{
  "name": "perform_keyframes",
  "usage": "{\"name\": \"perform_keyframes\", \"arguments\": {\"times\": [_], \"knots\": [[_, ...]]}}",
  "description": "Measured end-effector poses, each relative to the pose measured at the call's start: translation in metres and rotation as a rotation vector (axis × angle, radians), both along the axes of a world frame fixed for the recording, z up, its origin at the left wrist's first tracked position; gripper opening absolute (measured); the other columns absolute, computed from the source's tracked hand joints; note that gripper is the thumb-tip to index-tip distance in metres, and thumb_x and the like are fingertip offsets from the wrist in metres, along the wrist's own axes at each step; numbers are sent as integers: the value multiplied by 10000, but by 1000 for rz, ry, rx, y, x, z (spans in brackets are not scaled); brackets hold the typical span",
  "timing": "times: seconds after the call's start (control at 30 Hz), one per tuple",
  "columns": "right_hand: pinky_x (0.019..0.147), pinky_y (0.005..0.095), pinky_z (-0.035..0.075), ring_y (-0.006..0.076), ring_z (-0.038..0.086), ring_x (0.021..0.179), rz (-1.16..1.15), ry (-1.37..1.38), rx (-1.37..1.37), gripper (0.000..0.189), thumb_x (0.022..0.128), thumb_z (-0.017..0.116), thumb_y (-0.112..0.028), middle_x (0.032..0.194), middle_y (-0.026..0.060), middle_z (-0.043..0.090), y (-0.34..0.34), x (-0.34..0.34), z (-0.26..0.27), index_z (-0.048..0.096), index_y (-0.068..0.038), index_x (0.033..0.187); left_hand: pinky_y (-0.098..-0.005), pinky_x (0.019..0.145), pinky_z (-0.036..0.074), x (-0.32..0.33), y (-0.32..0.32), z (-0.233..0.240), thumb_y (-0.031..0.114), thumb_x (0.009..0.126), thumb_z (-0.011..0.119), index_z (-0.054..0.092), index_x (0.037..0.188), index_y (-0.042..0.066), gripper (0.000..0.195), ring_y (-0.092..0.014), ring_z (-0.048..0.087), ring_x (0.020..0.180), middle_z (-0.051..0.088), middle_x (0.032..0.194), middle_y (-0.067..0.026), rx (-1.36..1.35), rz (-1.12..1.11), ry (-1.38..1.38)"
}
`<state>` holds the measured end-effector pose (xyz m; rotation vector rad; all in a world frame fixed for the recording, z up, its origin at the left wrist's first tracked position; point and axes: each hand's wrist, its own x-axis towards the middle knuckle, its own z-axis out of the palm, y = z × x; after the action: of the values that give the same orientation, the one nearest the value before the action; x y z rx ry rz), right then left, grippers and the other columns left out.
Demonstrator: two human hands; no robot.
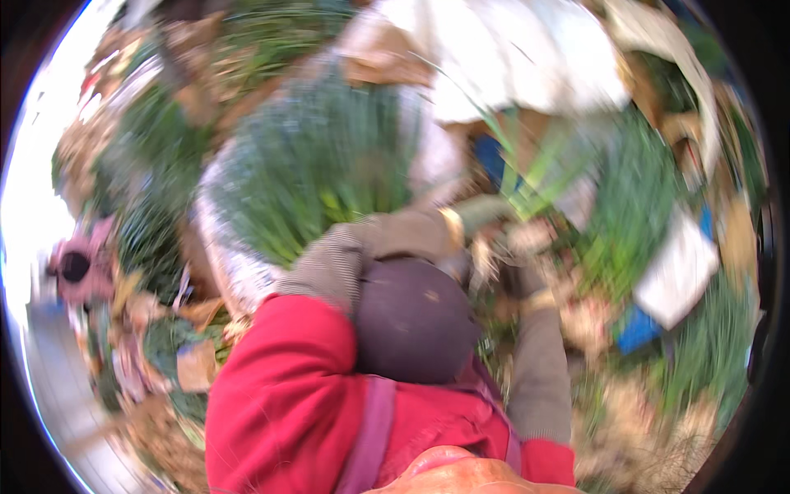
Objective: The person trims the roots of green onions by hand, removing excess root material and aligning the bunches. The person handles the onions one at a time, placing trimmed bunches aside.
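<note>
A small bunch of green onions stands at the centre right, leaves up, with pale roots below. My left hand, in a greenish glove with a yellow band at the wrist, closes on its lower stems. Just beneath, close to the roots, is my right hand; motion blur hides its fingers, so its grip is unclear. Left of the hands, a big heap of green onions lies on a whitish sheet. More green onions lie to the right. My dark, covered knee is raised beside the left forearm.
White sacks stand ahead. A white piece and a blue object lie on the right, near more green leaves. Cardboard and plant debris lie at the left. A person in pink is at the far left.
</note>
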<state>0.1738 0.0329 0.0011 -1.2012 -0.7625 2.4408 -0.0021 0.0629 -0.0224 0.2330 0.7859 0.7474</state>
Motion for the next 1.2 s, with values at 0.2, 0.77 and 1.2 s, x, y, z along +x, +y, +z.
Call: {"name": "perform_keyframes", "arguments": {"times": [0.2, 0.77, 1.2], "knots": [[639, 295, 476, 174, 560, 675, -545, 187, 97, 231, 904, 520, -213, 831, 76, 591, 24, -10, -30, 542, -12, 1016, -274, 518, 477, 4, -8, 14, 187, 880, 546, 562, 953, 14, 188, -154, 545, 527, 589, 686, -64, -84, -155, 4], [515, 271, 432, 146, 517, 541, -493, -402, 412, 265, 914, 486, -270, 713, 47, 564, 20, -19, -72, 581, -24, 943, -217, 394, 332, 20, -12, 5, 301, 910, 533, 549, 847, 92, 219, -90, 402, 420, 470, 561, 16, -45, -135, 416], [652, 320, 523, 220, 655, 799, 991, -1510, 956, 201, 858, 575, -174, 795, 81, 657, 4, 67, -53, 617, -34, 997, -233, 390, 297, 7, -10, 35, 342, 910, 492, 553, 803, 87, 282, -110, 381, 395, 442, 512, 25, 27, -127, 61]]}}
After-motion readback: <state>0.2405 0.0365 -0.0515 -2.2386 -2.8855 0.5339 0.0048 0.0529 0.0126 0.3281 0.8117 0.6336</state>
